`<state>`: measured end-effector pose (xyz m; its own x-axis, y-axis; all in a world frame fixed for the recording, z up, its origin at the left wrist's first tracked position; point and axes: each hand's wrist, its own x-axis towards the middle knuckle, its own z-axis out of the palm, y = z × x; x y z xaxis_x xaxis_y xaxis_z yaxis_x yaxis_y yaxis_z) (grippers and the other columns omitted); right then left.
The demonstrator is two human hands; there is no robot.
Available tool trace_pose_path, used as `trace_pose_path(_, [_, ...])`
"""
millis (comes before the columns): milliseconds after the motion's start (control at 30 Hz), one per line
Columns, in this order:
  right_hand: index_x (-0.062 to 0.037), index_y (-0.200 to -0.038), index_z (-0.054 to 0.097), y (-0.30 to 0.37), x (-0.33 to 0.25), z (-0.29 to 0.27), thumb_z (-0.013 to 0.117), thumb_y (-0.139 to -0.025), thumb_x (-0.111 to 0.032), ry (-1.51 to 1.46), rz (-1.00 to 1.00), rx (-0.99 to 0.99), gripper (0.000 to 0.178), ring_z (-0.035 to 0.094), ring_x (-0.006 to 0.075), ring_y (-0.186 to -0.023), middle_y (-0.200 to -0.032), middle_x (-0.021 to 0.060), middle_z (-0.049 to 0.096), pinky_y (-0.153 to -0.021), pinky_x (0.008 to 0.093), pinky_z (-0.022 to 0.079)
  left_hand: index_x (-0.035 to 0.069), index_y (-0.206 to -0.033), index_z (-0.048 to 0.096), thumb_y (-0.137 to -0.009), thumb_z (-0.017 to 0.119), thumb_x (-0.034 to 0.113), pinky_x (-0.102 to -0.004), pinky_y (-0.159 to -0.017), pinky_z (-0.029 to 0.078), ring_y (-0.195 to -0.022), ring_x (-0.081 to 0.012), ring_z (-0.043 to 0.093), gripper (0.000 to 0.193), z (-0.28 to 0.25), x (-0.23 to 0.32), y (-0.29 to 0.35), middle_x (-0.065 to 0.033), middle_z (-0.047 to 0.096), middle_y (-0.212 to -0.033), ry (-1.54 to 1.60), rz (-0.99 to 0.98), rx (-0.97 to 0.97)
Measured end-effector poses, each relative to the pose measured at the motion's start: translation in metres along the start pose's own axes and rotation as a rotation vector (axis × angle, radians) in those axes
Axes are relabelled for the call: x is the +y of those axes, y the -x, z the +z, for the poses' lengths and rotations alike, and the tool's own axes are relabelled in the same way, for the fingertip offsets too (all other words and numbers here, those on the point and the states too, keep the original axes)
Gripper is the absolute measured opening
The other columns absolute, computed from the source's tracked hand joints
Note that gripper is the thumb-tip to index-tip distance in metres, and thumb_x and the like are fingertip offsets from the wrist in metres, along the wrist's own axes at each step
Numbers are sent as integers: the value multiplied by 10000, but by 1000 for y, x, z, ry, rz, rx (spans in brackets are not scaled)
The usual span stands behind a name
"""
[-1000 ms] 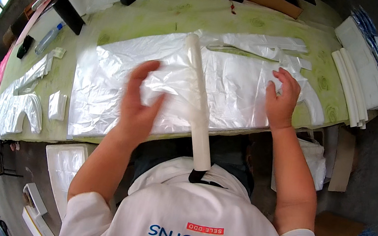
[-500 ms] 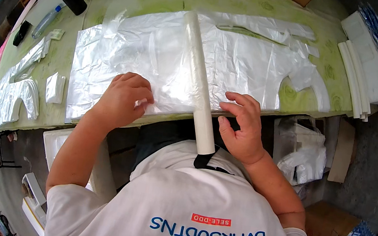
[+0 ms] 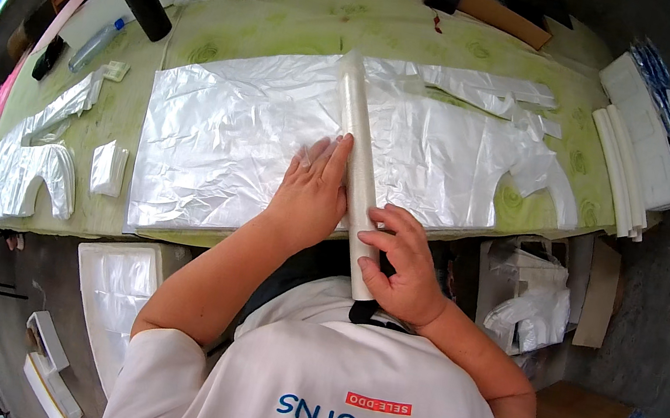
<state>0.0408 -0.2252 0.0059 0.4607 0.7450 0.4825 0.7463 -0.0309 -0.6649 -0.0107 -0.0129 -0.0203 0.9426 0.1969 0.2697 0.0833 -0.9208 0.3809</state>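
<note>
A long roll of clear plastic film lies across the flattened, shiny plastic sheets, its near end jutting past the table edge towards me. Against the roll's left side rests my left hand, flat, fingers stretched out and pointing away from me. My right hand is at the roll's right side near the near end. Its fingers are bent and apart, with fingertips and thumb touching the film but not wrapped round it. Curved cut-outs and narrow strips shape the right end of the sheets.
The green-covered table holds a clear bottle, a black cylinder, a small folded packet and cut plastic pieces at left. White rolls and stacked packs stand right. A white bin sits below the table.
My left hand has moved right from the sheets to the roll. The right hand has moved left and down onto it. The film between left hand and roll now looks wound in.
</note>
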Motion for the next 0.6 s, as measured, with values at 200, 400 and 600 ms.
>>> trace_pose_path(200, [-72, -1110, 668, -11, -7, 4, 757, -760, -60, -29, -41, -86, 361, 530, 401, -1233, -1281, 152, 615, -1065, 474, 436, 71, -1545, 360, -863, 637, 75, -503, -1158, 345, -1371, -411, 469, 736, -42, -5, -2, -210, 488, -1483, 144, -5, -145])
trace_pose_path(400, [-78, -1088, 664, -19, -1, -4, 735, -772, -71, 1, -46, -34, 324, 556, 374, -1165, -1191, 150, 633, -1046, 475, 436, 164, -1264, 694, -879, 668, 105, -473, -1080, 424, -1270, -393, 531, 390, -74, 18, -19, -127, 528, -1457, 294, 250, -22])
trace_pose_path(600, [-120, -1201, 671, -50, 51, -3, 763, -804, -183, 371, 111, 128, 412, 427, 449, -1317, -1398, 232, 480, -1112, 528, 356, 79, -927, 713, -854, 717, 132, -486, -1089, 409, -1309, -385, 523, 90, -50, -14, -11, -94, 690, -1232, 258, 185, 119])
